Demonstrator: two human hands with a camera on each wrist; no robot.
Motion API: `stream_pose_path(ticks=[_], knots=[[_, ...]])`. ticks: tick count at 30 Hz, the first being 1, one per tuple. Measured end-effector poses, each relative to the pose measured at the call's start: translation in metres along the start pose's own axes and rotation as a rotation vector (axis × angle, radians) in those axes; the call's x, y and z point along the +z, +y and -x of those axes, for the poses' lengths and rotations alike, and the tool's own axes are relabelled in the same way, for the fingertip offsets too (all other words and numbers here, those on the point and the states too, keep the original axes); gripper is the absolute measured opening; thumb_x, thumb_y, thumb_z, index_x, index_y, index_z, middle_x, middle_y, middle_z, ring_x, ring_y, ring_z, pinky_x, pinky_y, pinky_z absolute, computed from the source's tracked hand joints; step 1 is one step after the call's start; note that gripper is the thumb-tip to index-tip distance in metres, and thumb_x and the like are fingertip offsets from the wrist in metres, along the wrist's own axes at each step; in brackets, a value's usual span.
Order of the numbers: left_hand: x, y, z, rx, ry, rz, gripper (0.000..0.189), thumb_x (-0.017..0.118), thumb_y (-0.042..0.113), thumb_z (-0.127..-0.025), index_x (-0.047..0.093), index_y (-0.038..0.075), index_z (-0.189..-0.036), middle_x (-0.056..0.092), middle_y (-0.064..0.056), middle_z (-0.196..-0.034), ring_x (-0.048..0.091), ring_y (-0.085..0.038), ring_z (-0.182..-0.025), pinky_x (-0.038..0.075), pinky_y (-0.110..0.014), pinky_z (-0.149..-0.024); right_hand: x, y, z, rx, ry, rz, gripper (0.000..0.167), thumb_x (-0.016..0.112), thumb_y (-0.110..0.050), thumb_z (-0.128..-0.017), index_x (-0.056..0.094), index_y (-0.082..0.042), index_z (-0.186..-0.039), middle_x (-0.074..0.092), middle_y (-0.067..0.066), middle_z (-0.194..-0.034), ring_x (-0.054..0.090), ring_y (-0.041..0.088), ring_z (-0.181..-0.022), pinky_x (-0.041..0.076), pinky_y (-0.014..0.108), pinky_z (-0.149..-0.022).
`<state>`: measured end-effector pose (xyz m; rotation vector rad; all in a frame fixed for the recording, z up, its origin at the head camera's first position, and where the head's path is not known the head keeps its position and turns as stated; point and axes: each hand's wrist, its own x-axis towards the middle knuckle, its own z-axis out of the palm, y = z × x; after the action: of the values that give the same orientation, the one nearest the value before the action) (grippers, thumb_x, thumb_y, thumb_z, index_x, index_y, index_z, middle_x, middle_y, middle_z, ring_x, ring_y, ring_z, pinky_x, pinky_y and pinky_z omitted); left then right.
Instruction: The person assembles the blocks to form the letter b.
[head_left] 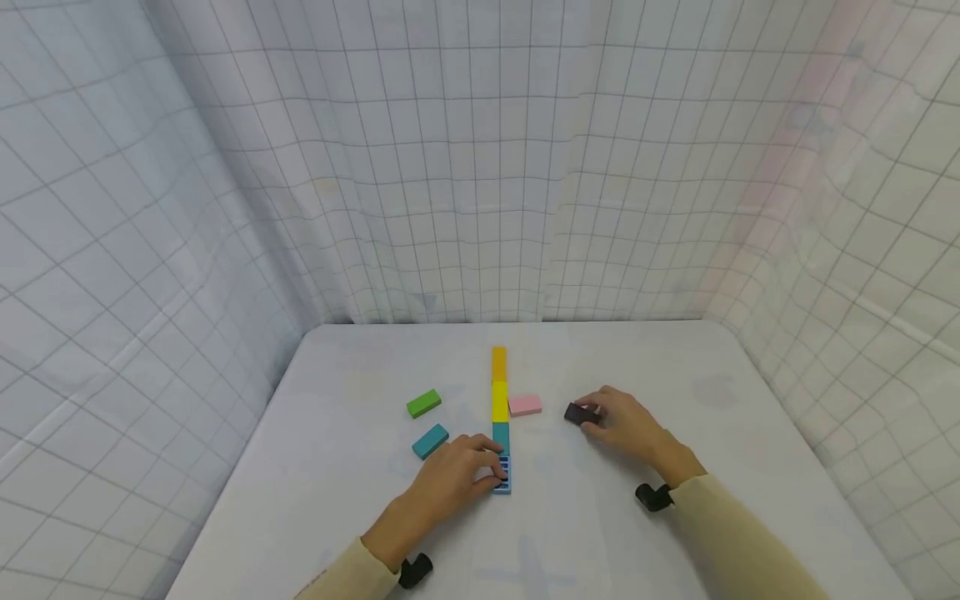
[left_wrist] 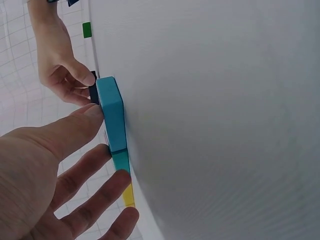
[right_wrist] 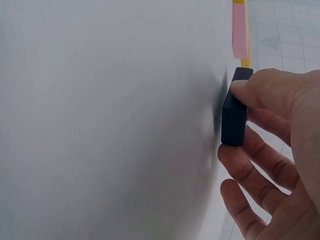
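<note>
My left hand [head_left: 453, 477] grips a blue block [head_left: 505, 487] at the near end of a straight row, its thumb on the block's side and a fingertip on top. The block shows pale lines on its upper face in the head view. Beyond it, end to end, lie a teal block [head_left: 501, 432], a yellow block [head_left: 500, 402] and an orange block [head_left: 499, 364]. Over at the right, my right hand [head_left: 626, 425] pinches a black block [right_wrist: 235, 117] between thumb and fingers, close over the table. Its remaining fingers are loosely bent below the block.
A pink block [head_left: 525, 405] lies beside the row, on its right. Left of the row are a green block [head_left: 424, 403] and another teal block [head_left: 431, 442], both angled. The white table [head_left: 360, 358] is enclosed by white gridded curtains [head_left: 495, 167] at the back and sides.
</note>
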<state>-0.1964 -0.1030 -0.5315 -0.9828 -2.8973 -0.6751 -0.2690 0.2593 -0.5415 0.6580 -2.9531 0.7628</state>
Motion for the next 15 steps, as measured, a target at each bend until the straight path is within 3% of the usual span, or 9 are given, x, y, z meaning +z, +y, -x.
stream_pose_path(ticks=[6,15], knots=[[-0.002,0.003,0.0,-0.005,-0.004,-0.003,0.007,0.093,0.02,-0.102,0.093,0.024,-0.107,0.083,0.002,-0.139,0.08,-0.023,-0.117,0.07,-0.039,-0.099,0.009,-0.012,-0.005,-0.029,0.02,0.007,0.037,0.09,-0.015,-0.102,0.082,-0.009,-0.138,0.078,0.004,-0.116,0.067,0.011,-0.096,0.06,0.033,-0.086],[0.0,0.003,-0.001,-0.024,-0.013,-0.01,0.006,0.093,0.022,-0.102,0.093,0.025,-0.107,0.083,0.003,-0.138,0.081,-0.024,-0.118,0.071,-0.043,-0.099,0.017,-0.022,-0.013,-0.006,0.017,-0.001,0.037,0.09,-0.016,-0.103,0.082,-0.01,-0.138,0.078,0.005,-0.117,0.067,0.012,-0.097,0.061,0.036,-0.087]])
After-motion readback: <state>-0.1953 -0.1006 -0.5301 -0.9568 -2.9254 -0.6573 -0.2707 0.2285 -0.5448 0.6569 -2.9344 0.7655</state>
